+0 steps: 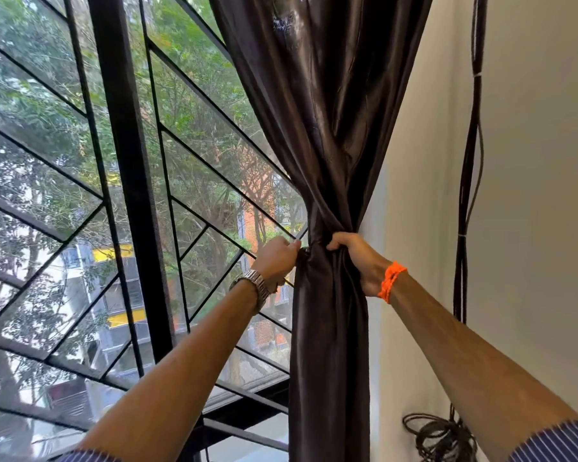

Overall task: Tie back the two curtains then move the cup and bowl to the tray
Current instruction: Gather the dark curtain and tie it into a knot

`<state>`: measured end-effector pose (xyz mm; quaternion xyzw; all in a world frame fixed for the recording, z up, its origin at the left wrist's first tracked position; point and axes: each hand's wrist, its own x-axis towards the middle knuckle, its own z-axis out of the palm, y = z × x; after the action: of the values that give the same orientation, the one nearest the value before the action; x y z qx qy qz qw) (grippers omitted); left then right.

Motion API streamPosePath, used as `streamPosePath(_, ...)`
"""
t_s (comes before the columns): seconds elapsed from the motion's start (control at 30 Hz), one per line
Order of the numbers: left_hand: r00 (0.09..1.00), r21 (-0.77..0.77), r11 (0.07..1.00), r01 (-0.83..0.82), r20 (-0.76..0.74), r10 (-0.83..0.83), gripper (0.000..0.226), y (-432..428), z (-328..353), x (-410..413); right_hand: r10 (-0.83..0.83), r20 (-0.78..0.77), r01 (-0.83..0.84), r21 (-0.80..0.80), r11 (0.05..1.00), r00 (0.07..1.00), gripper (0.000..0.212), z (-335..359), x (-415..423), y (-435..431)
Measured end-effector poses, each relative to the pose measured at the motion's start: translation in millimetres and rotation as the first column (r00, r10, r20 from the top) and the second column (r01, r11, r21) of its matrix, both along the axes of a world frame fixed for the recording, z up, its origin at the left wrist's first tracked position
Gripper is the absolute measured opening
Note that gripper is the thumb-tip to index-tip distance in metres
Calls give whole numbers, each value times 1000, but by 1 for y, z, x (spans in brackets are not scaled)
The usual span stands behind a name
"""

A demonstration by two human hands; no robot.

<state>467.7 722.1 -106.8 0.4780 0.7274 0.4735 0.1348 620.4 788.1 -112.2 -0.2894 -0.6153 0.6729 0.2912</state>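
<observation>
Curtain (327,128): it is hanging at the right edge of the window (131,161), just beside the wall (531,195). It is being bunched into a narrow waist partway down. The cloth is fanning out above the waist and dropping in a straight column below it.

Handling (judgement): the cloth is dark, glossy and satin-like. It is looking light, soft and limp, and probably slippery, so folds may be sliding out of any loose hold. Nothing here looks fragile. The waist looks like the best place to hold, with the whole bundle encircled.

Hands:
- The right hand (359,261) is gripping the bundle from the wall side, with its fingers curled over the front folds. The thumb is hidden.
- The left hand (277,260) is closing on the window-side edge of the same waist, fingers curled tight. It is pinching cloth or perhaps a tie end; I cannot tell which. A small dark loop is showing at its fingertips.

Arms: both are reaching up and forward, nearly straight, and converging on the waist. A watch (252,285) is on the left wrist and an orange band (391,281) on the right.

Cables (467,195) are hanging down the wall, apart from the curtain.

The cup, bowl and tray are not showing from here.
</observation>
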Motion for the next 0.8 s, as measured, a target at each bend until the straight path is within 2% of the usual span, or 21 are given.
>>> streamPosePath(0.07, 965, 96, 991, 98, 234, -118, 25, 0, -2, 6, 76, -89, -83, -77, 994, 993, 37, -3, 0, -2)
streamPosePath(0.13, 939, 119, 976, 181, 274, -208, 18, -1, -4, 12, 118, -181, -142, -124, 982, 976, 34, -8, -2, -2)
streamPosePath(0.2, 969, 83, 977, 199, 135, -209, 13, 0, -4, 15, 118, -215, -152, -150, 977, 969, 28, -12, -4, -1)
streamPosePath(0.27, 987, 72, 992, 99, -133, -89, 12, 1, -5, 15, 71, -201, -102, -147, 984, 977, 25, -16, -5, 0)
streamPosePath(0.33, 933, 96, 995, -22, -355, 55, 10, 1, -4, 15, -54, -178, 40, -82, 996, 983, 33, -18, -8, 5)
streamPosePath(0.37, 896, 106, 992, -66, -432, 106, 11, 1, -5, 16, -157, -150, 158, -5, 987, 976, 46, -20, -11, 7)
streamPosePath(0.43, 823, 134, 985, -111, -544, 167, 16, 0, -6, 21, -393, -71, 399, 225, 889, 917, 63, -22, -14, 9)
streamPosePath(0.53, 745, 176, 974, -144, -628, 224, 19, -3, -9, 34, -677, 11, 571, 528, 628, 735, 61, -23, -13, 7)
streamPosePath(0.6, 722, 197, 968, -152, -647, 245, 17, -6, -11, 40, -748, -13, 596, 613, 519, 664, 73, -22, -9, 6)
streamPosePath(0.7, 704, 254, 961, -108, -663, 255, 10, -12, -14, 49, -779, -77, 617, 661, 427, 622, 81, -20, -8, 4)
streamPosePath(0.8, 618, 380, 925, 24, -733, 285, 10, -19, -22, 64, -728, -348, 717, 640, 276, 591, 59, -23, -7, -9)
